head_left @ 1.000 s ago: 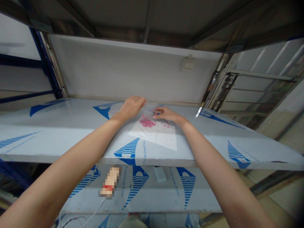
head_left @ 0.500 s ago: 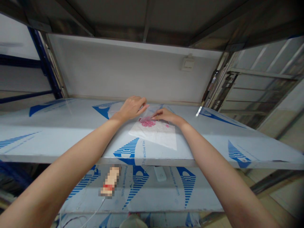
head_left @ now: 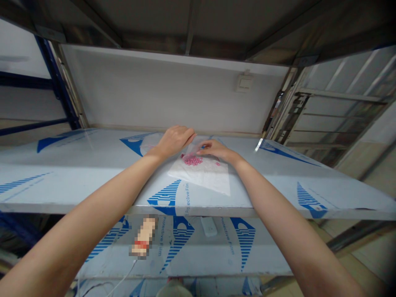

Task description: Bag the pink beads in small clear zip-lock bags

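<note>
Now, the curled right hand [head_left: 216, 150] lay nearest the small pink beads [head_left: 192, 160] in a clear plastic bag [head_left: 199, 173], at their 3 o'clock, the curled left hand [head_left: 175, 141] at 10, any pinch unclear.

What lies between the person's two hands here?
In the head view, a clear plastic bag spans the gap between the left hand and the right hand, with small pink pieces inside.
</note>
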A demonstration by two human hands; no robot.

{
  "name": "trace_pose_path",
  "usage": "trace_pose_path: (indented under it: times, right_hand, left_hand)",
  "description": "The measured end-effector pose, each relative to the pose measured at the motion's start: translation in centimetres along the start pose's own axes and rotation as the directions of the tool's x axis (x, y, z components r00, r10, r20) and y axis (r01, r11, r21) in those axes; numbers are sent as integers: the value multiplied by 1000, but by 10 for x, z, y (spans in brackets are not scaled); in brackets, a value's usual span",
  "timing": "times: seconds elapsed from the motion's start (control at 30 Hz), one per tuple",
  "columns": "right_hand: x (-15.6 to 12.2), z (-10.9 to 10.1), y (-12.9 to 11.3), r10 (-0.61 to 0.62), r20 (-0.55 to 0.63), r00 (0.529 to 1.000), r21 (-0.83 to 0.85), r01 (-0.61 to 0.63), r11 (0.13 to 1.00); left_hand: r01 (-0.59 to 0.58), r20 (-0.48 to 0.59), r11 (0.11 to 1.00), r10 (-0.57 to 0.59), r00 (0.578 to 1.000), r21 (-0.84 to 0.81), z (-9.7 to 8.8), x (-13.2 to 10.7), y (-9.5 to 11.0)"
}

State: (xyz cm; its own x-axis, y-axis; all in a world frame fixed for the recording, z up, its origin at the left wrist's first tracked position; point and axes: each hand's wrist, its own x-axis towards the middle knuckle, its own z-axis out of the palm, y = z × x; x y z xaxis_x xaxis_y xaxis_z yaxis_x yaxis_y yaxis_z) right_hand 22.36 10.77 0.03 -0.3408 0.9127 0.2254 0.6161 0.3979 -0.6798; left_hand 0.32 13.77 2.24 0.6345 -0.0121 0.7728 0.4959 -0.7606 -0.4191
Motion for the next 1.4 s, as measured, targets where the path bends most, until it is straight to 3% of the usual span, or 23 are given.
trace_pose_path:
  times: [0.23, 0.4, 0.53, 0.67, 0.77, 0.93, 1.13, 1.27, 1.4]
  right_hand:
    - [0, -1, 1, 19, -76, 997, 41, -16, 999]
    - [2, -2, 3, 48, -106, 993, 87, -39, 995]
    - [2, -1, 2, 55, -137, 989, 147, -35, 989]
    - [1, 0, 0, 71, -126, 989, 170, -49, 984]
    - [-1, 1, -3, 73, -125, 989, 169, -52, 984]
    - [-3, 0, -6, 56, -150, 987, 166, -31, 986]
    - [-1, -5, -2, 103, -223, 969, 184, -62, 981]
    - [1, -3, 1, 75, -185, 980, 158, -46, 986]
    - [1, 1, 3, 34, -125, 992, 143, -15, 990]
  left_hand:
    - [37, 31, 996, -35, 999, -82, -1, -3, -3]
    - [41, 130, 986, -19, 991, -163, -3, -8, -9]
    - [30, 223, 995, -9, 975, -92, -3, -10, -11]
    - [-9, 229, 1000, 10, 973, -4, -1, -9, -9]
    - [37, 257, 999, -39, 966, 13, 0, -7, -7]
    - [122, 371, 991, -132, 919, 52, 2, -6, -6]
    - [169, 385, 984, -177, 906, 54, 3, -9, -10]
    - [130, 405, 991, -132, 905, 33, 6, -10, -11]
    - [179, 450, 983, -172, 876, 27, 4, -7, -7]
